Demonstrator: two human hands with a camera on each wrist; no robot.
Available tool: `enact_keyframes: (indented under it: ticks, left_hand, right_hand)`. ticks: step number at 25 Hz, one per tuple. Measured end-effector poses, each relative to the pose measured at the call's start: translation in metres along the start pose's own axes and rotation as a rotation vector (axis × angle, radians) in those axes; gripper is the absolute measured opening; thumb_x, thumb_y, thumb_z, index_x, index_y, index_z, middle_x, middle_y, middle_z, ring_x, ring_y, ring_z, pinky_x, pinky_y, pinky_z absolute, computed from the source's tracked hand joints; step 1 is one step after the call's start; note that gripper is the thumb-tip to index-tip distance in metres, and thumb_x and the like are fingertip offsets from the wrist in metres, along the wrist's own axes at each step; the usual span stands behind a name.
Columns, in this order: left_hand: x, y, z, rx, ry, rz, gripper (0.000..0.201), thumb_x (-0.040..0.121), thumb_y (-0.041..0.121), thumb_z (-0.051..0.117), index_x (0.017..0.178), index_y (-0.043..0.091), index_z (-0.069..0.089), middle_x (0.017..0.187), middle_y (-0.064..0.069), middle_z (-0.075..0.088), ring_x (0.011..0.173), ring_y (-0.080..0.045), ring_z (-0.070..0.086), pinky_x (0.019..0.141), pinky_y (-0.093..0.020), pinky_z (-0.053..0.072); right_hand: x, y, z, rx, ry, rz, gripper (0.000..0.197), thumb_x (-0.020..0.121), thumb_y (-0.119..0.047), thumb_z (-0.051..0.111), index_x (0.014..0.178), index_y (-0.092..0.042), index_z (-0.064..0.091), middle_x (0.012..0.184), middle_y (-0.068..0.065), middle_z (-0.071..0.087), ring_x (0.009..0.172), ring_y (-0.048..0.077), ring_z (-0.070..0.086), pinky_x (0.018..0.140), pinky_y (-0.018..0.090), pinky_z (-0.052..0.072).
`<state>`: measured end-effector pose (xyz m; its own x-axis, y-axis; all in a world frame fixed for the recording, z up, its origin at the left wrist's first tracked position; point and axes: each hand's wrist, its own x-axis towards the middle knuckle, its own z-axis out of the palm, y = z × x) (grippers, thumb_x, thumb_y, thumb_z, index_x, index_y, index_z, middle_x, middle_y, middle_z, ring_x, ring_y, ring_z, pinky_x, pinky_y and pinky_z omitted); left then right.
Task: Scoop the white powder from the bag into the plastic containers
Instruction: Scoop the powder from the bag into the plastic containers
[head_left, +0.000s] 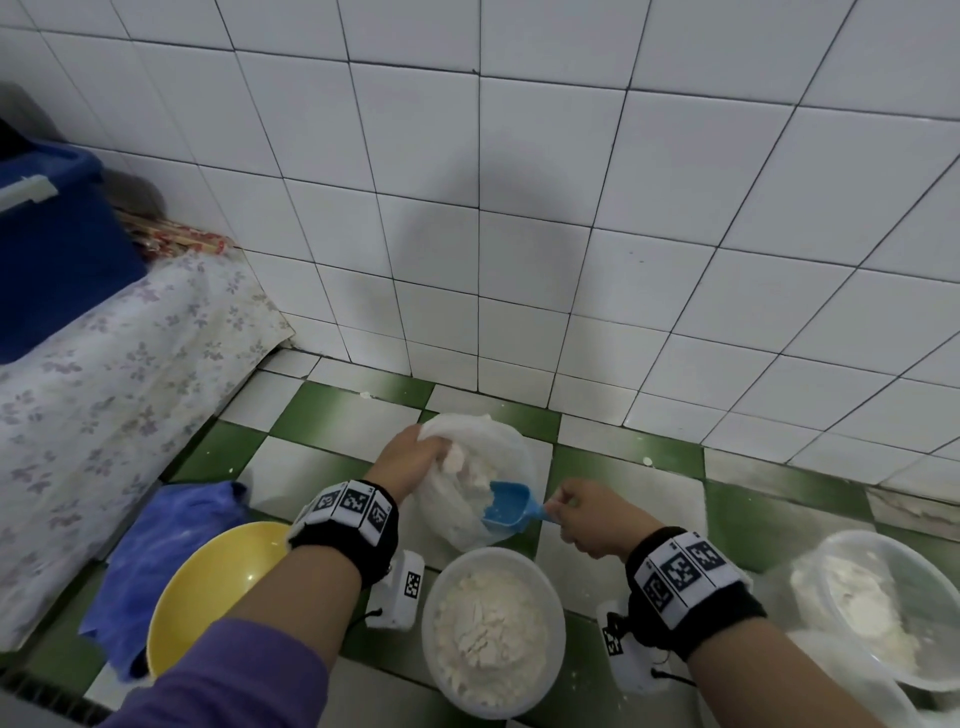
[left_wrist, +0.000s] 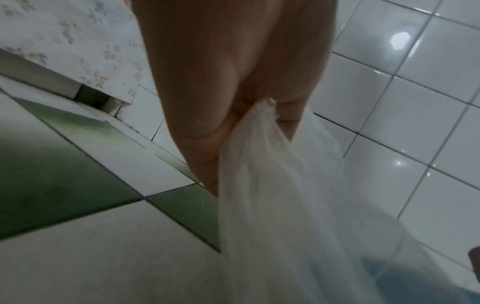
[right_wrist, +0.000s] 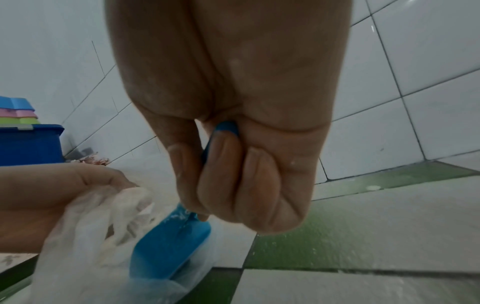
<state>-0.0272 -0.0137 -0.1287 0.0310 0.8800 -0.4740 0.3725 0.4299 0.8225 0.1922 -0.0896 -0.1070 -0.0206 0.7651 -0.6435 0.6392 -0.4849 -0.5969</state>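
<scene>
A clear plastic bag (head_left: 483, 457) of white powder sits on the green-and-white tiled floor near the wall. My left hand (head_left: 410, 454) grips its gathered rim (left_wrist: 262, 127) and holds the mouth up. My right hand (head_left: 587, 512) pinches the handle of a blue scoop (head_left: 506, 506), whose bowl sits at the bag's opening (right_wrist: 168, 242). Just in front stands a round plastic container (head_left: 493, 631) heaped with powder. A second clear container (head_left: 893, 603) with powder stands at the right.
A yellow bowl (head_left: 208, 592) and a blue cloth (head_left: 171, 540) lie at the left front. A flower-patterned cover (head_left: 93, 395) drapes a low platform with a blue box (head_left: 57, 249) on it. The white tiled wall (head_left: 571, 234) rises just behind the bag.
</scene>
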Motion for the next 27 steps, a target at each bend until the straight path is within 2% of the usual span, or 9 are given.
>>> enact_keyframes:
  ticks: [2, 6, 9, 11, 14, 17, 20, 23, 27]
  left_hand:
    - [0.001, -0.003, 0.000, 0.052, 0.000, 0.007, 0.042, 0.082, 0.029, 0.061, 0.121, 0.014, 0.059, 0.115, -0.010, 0.065, 0.105, -0.029, 0.061, 0.097, -0.049, 0.049]
    - [-0.003, -0.013, -0.008, -0.082, -0.139, -0.122, 0.079, 0.057, 0.044, 0.085, 0.123, 0.015, 0.054, 0.115, -0.011, 0.066, 0.102, -0.030, 0.066, 0.084, -0.050, 0.057]
    - [-0.020, -0.022, -0.012, -0.097, -0.231, -0.249, 0.060, 0.068, 0.017, 0.086, 0.119, 0.013, 0.055, 0.114, -0.013, 0.066, 0.103, -0.033, 0.065, 0.074, -0.047, 0.060]
    - [-0.027, -0.028, -0.009, -0.048, -0.285, -0.257, 0.049, 0.073, 0.004, 0.081, 0.117, 0.010, 0.060, 0.111, -0.015, 0.069, 0.099, -0.032, 0.067, 0.076, -0.047, 0.059]
    - [-0.020, -0.032, -0.009, 0.147, -0.094, -0.150, 0.037, 0.073, -0.003, 0.074, 0.108, -0.001, 0.062, 0.106, -0.014, 0.068, 0.095, -0.027, 0.064, 0.086, -0.044, 0.057]
    - [-0.009, -0.034, -0.014, 0.183, 0.027, -0.084, 0.039, 0.075, 0.000, 0.072, 0.110, 0.004, 0.056, 0.113, -0.013, 0.063, 0.105, -0.028, 0.059, 0.093, -0.042, 0.052]
    - [-0.012, -0.040, -0.009, 0.044, -0.076, -0.126, 0.037, 0.077, 0.005, 0.074, 0.110, 0.012, 0.059, 0.118, -0.012, 0.065, 0.110, -0.028, 0.060, 0.100, -0.046, 0.049]
    - [-0.016, -0.041, -0.005, 0.002, -0.217, -0.137, 0.035, 0.081, 0.012, 0.075, 0.113, 0.015, 0.062, 0.115, -0.009, 0.068, 0.108, -0.027, 0.063, 0.095, -0.047, 0.052]
    - [-0.016, -0.031, -0.008, 0.061, -0.229, -0.043, 0.030, 0.083, 0.019, 0.071, 0.112, 0.015, 0.064, 0.111, -0.011, 0.069, 0.102, -0.027, 0.066, 0.088, -0.047, 0.056]
  right_hand:
    - [0.000, 0.003, 0.002, 0.027, -0.006, 0.012, 0.016, 0.098, -0.026, 0.044, 0.093, -0.015, 0.053, 0.073, 0.003, 0.053, 0.053, 0.011, 0.040, 0.047, 0.020, 0.035]
    - [0.002, 0.007, 0.006, 0.017, 0.020, -0.007, 0.016, 0.098, -0.026, 0.044, 0.093, -0.015, 0.054, 0.073, 0.002, 0.054, 0.054, 0.010, 0.042, 0.049, 0.019, 0.037]
    - [0.004, 0.009, 0.009, -0.047, 0.079, -0.078, 0.017, 0.098, -0.025, 0.045, 0.094, -0.012, 0.055, 0.076, -0.001, 0.054, 0.061, 0.009, 0.045, 0.057, 0.018, 0.039]
    - [0.004, 0.009, 0.008, -0.073, 0.089, -0.113, 0.017, 0.098, -0.024, 0.046, 0.094, -0.011, 0.056, 0.078, -0.001, 0.054, 0.066, 0.010, 0.047, 0.062, 0.020, 0.041]
    - [0.001, 0.007, 0.001, -0.146, 0.072, -0.140, 0.014, 0.098, -0.024, 0.046, 0.092, -0.015, 0.055, 0.082, -0.001, 0.056, 0.069, 0.010, 0.047, 0.065, 0.020, 0.041]
    - [-0.003, 0.005, -0.007, -0.242, 0.050, -0.147, 0.013, 0.097, -0.023, 0.046, 0.092, -0.017, 0.056, 0.092, 0.000, 0.058, 0.074, 0.010, 0.048, 0.067, 0.019, 0.041]
    - [-0.003, 0.003, -0.003, -0.228, 0.024, -0.140, 0.013, 0.097, -0.023, 0.046, 0.093, -0.016, 0.056, 0.087, -0.002, 0.057, 0.072, 0.010, 0.048, 0.068, 0.020, 0.042]
    - [-0.003, 0.002, 0.008, -0.154, -0.021, -0.120, 0.013, 0.098, -0.026, 0.046, 0.090, -0.018, 0.053, 0.077, -0.005, 0.053, 0.065, 0.007, 0.047, 0.060, 0.018, 0.039]
    - [-0.009, 0.001, 0.015, -0.033, -0.042, -0.099, 0.018, 0.098, -0.026, 0.046, 0.082, -0.020, 0.050, 0.075, -0.003, 0.054, 0.059, 0.007, 0.047, 0.054, 0.017, 0.038]
